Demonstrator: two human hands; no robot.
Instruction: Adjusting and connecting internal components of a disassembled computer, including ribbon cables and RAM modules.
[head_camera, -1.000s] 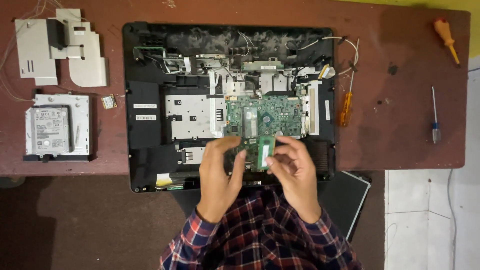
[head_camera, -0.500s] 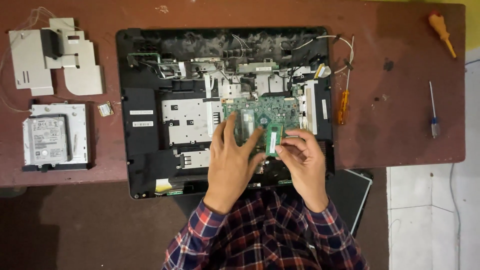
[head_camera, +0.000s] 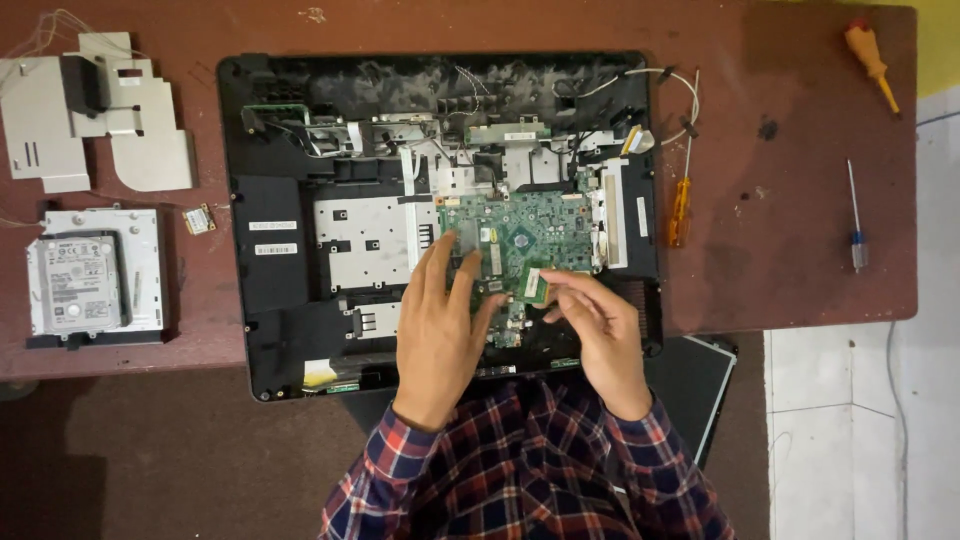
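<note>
The reddish-brown tabletop (head_camera: 780, 250) carries an opened black laptop chassis (head_camera: 280, 300), lying flat with its cover off and its insides exposed. Near the middle of the chassis sits the green mainboard (head_camera: 530, 225), with silver shield plates to its left and loose white and black cables running along the top edge.

The left hand (head_camera: 440, 325) lies flat on the lower left part of the mainboard, fingers spread and pressing lightly, which steadies the board. The right hand (head_camera: 600, 330) pinches a small green memory module (head_camera: 537, 285) between thumb and fingertips at the board's lower right edge; the module seems to rest at its slot, though the contacts are hidden under the fingers.

To handle this well, in my judgement, the module should be gripped only by its short edges, kept square to the slot, and moved evenly at both ends, never twisted. The left hand does best bearing on bare board, clear of the chips and the cables.

An orange-handled screwdriver (head_camera: 680, 212) lies just beside the chassis's right edge. Well apart on the left lie a hard drive in its metal caddy (head_camera: 85, 280), grey metal cover plates (head_camera: 60, 130) and a small wireless card (head_camera: 199, 219).
</note>
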